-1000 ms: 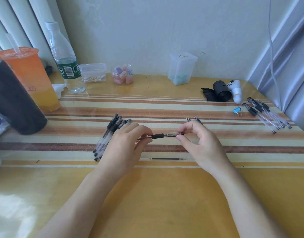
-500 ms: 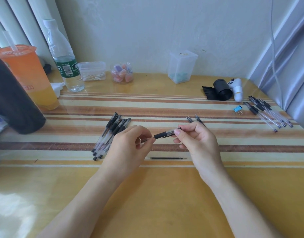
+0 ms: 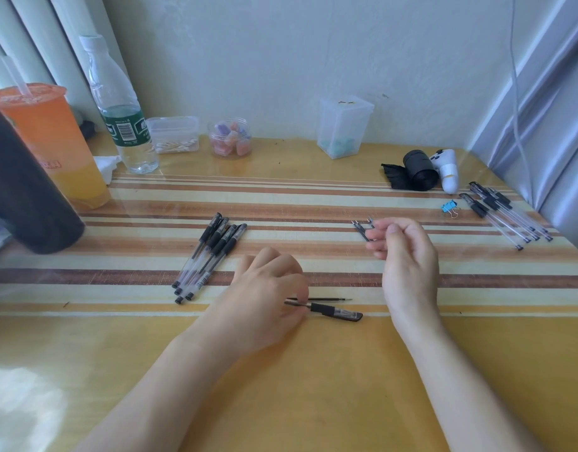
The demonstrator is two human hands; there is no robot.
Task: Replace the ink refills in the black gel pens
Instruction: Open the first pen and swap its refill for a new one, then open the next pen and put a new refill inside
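Observation:
My left hand [image 3: 265, 298] pinches a black gel pen [image 3: 335, 311] at its tip end. The pen lies flat on the table, cap pointing right. Just behind it lies a thin loose refill [image 3: 327, 299]. My right hand [image 3: 405, 256] is off the pen and hovers further back, fingers curled. Its thumb and forefinger sit over the near ends of a few spare refills [image 3: 361, 230]; whether they pinch one is hidden. Several capped black gel pens [image 3: 212, 252] lie bunched to the left.
Several more pens [image 3: 506, 213] and a blue binder clip [image 3: 449, 207] lie far right. An orange drink cup [image 3: 49, 141], a dark tumbler [image 3: 23, 194] and a water bottle [image 3: 118, 109] stand at left. Small plastic containers [image 3: 344, 125] and a black roll [image 3: 418, 169] line the back.
My left hand has lowered the pen from mid-air onto the table beside the loose refill. My right hand has let go of the pen and moved back and right to the spare refills.

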